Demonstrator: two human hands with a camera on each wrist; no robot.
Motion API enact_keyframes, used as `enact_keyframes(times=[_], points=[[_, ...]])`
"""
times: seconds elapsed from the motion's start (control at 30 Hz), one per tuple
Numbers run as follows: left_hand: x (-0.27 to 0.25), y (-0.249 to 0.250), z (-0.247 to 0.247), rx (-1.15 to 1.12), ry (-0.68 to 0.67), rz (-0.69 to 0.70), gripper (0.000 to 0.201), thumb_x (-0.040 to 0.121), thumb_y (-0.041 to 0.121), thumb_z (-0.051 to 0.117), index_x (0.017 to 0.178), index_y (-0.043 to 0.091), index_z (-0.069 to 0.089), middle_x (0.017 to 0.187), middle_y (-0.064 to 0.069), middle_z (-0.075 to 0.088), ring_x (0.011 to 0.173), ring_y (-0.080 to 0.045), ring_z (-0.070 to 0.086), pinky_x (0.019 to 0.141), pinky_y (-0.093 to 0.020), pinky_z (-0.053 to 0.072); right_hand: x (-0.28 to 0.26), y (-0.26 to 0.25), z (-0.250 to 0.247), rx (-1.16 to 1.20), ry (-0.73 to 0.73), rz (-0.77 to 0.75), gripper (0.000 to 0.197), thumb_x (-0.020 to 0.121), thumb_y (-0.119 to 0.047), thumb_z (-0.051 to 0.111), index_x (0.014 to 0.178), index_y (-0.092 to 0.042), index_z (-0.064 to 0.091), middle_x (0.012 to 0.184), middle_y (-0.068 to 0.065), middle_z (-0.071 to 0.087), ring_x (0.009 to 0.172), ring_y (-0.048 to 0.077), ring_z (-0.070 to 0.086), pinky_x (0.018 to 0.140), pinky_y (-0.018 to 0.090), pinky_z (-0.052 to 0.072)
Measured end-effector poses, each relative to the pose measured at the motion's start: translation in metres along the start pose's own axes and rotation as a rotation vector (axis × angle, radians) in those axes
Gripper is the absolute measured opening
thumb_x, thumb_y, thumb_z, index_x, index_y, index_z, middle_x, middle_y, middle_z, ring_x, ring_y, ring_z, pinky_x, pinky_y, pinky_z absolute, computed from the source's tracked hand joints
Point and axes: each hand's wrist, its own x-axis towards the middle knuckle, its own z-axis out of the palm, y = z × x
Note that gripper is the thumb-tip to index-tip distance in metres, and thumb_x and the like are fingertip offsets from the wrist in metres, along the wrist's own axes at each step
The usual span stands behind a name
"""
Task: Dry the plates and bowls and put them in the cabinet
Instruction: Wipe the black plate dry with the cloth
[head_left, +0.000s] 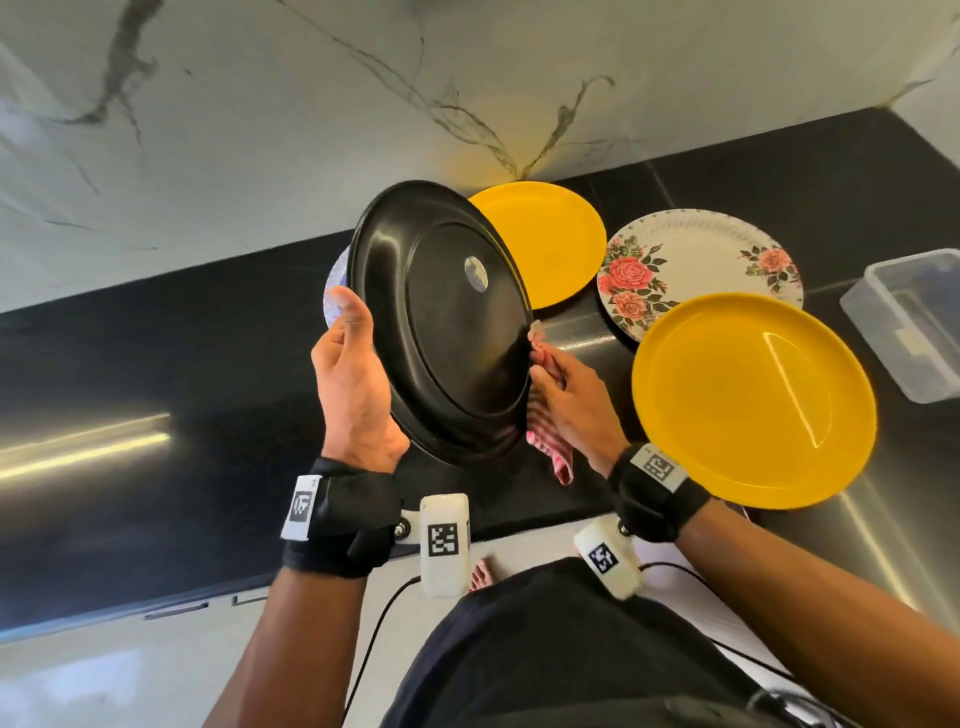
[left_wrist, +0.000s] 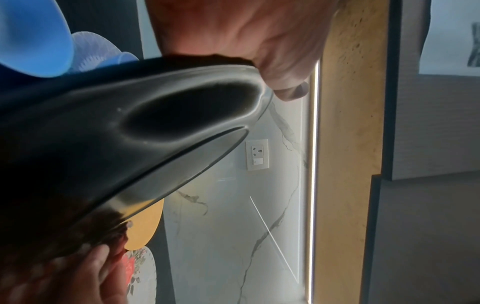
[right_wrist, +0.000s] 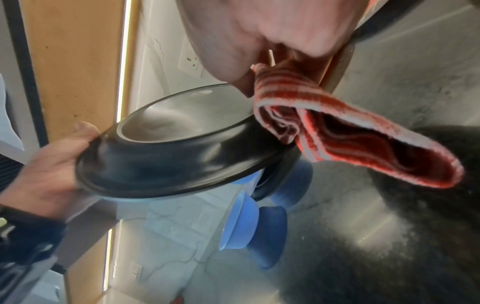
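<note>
A black plate (head_left: 447, 322) is held tilted above the dark counter, its underside towards me. My left hand (head_left: 353, 374) grips its left rim, thumb on the back; the black plate (left_wrist: 103, 154) fills the left wrist view under the left hand (left_wrist: 259, 47). My right hand (head_left: 566, 400) pinches a red-and-white striped cloth (head_left: 550, 452) against the plate's right edge. In the right wrist view the cloth (right_wrist: 350, 139) hangs from the right hand (right_wrist: 272, 35) beside the black plate (right_wrist: 168, 160).
On the counter (head_left: 156, 364) lie a yellow plate (head_left: 556, 244) behind the black one, a rose-patterned plate (head_left: 691, 260), a second yellow plate (head_left: 753, 400) at right, and a clear plastic container (head_left: 914, 322). Blue bowls (right_wrist: 254, 226) stand at left. A marble wall (head_left: 311, 104) rises behind.
</note>
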Motion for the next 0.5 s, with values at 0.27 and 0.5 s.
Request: enact_keyframes(times=[0.27, 0.5], points=[[0.011, -0.004, 0.008, 0.053, 0.012, 0.156, 0.065, 0.108, 0.039, 0.043, 0.046, 0.032, 0.023, 0.049, 0.017, 0.016, 0.049, -0.006, 0.015, 0.055, -0.014, 0.031, -0.027, -0.016, -0.017, 0.162, -0.216, 0.004, 0.023, 0.096, -0.017, 0.066, 0.118, -0.021, 0.071, 0.106, 0.001, 0.075, 0.097, 0.014, 0.073, 0.089, 0.029, 0.058], [0.012, 0.009, 0.005, 0.051, -0.056, 0.205, 0.058, 0.104, 0.045, 0.044, 0.049, 0.032, 0.03, 0.06, 0.004, 0.01, 0.05, -0.006, 0.023, 0.1, -0.052, 0.05, -0.019, -0.02, -0.058, -0.242, -0.17, -0.191, 0.026, 0.095, -0.021, 0.068, 0.122, -0.025, 0.068, 0.099, -0.009, 0.073, 0.089, 0.006, 0.069, 0.084, 0.031, 0.057]])
